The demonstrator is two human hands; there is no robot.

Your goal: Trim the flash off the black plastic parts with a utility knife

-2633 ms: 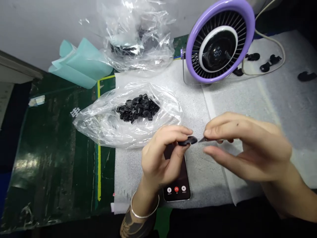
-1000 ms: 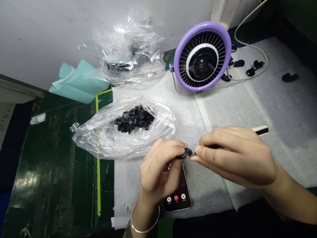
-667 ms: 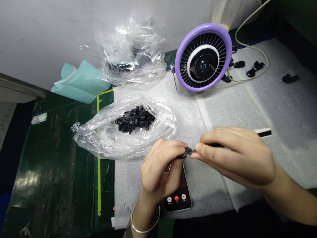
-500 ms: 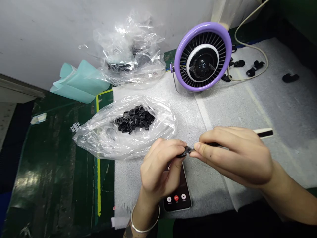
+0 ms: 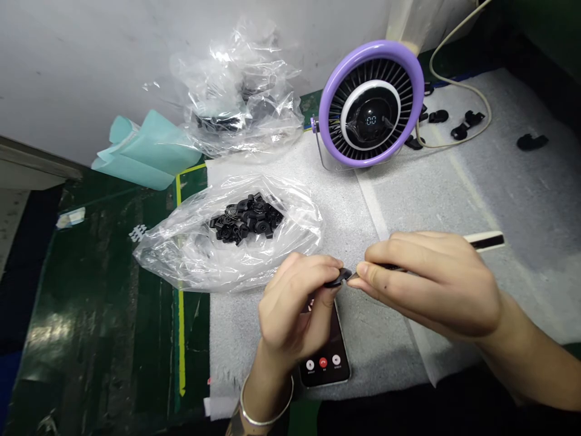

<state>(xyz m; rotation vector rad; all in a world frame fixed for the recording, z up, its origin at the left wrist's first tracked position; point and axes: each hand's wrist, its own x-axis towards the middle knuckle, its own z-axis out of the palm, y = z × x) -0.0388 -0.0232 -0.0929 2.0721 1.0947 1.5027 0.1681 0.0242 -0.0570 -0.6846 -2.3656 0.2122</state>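
Black, the curved part [image 5: 339,279] shows a faint sheen.

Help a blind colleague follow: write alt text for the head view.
Left hand pinches a small black part; right hand holds a thin tool to its edge. Beyond are a bag of black pieces and a purple fan.

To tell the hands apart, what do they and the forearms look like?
No gloves or sleeves show. The left hand has a thin silvery bangle at its wrist and dark markings beyond; the right hand has a small dark spot by the thumb and no bangle.
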